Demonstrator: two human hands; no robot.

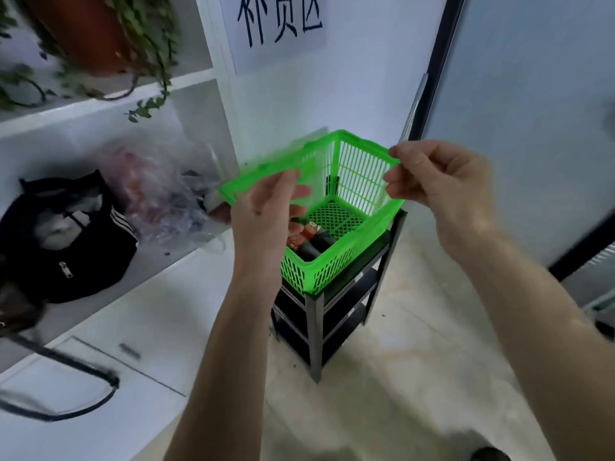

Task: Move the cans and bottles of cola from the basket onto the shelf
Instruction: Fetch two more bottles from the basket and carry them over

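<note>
A bright green slatted plastic basket is tilted above the top of a small black and grey metal shelf rack. My left hand grips the basket's left rim. My right hand pinches its far right corner. Inside, at the low near end, lie cola bottles with red labels and dark bodies, partly hidden behind my left hand. The lower tiers of the rack look dark and bare.
A white cabinet stands to the left; its open compartment holds a black bag and a clear plastic bag. A trailing plant in a brown pot sits above. A glass door with a metal handle is at the right. The floor is pale tile.
</note>
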